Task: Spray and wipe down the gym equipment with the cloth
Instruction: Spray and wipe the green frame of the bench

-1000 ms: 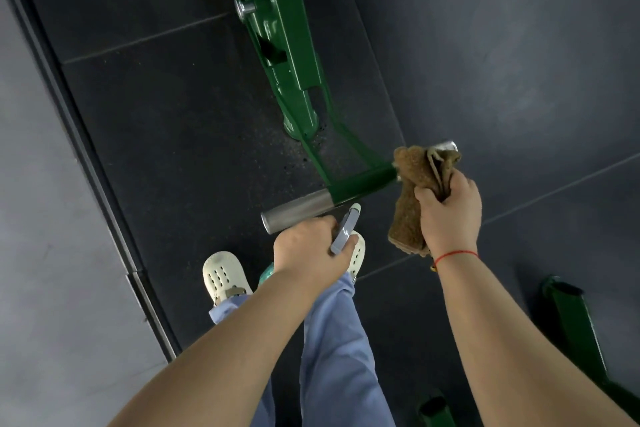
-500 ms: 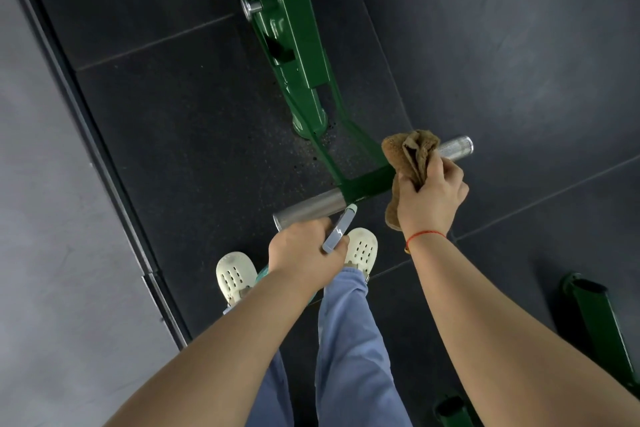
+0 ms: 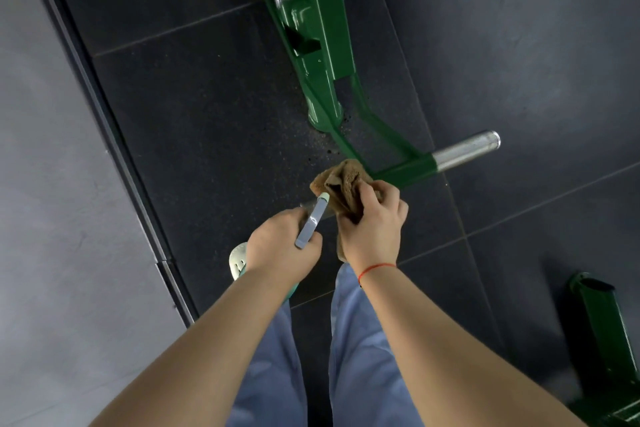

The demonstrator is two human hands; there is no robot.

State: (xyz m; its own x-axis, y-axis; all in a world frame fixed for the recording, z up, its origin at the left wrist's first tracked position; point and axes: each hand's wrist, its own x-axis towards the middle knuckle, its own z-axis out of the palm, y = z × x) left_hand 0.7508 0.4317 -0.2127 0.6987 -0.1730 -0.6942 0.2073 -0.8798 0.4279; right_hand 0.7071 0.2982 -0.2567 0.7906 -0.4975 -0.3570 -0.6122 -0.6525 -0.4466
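A green gym machine frame (image 3: 313, 45) runs down from the top to a crossbar with a bare steel peg (image 3: 465, 151) on its right end. My right hand (image 3: 372, 224) grips a brown cloth (image 3: 341, 185) wrapped around the crossbar's left steel peg, which is mostly hidden under cloth and hands. My left hand (image 3: 280, 246) grips a spray bottle (image 3: 311, 222); only its grey-blue trigger head and pale nozzle show, pointing up toward the cloth. The two hands almost touch.
Dark rubber floor tiles (image 3: 519, 45) lie all around. A grey wall with a dark baseboard (image 3: 114, 135) runs along the left. Another green frame post (image 3: 604, 329) stands at the lower right. My legs in blue trousers and one white clog (image 3: 239, 262) are below the hands.
My right hand slid the cloth leftward along the crossbar, off the right steel peg and onto the left one. The right peg is now uncovered. My left hand kept the bottle close by.
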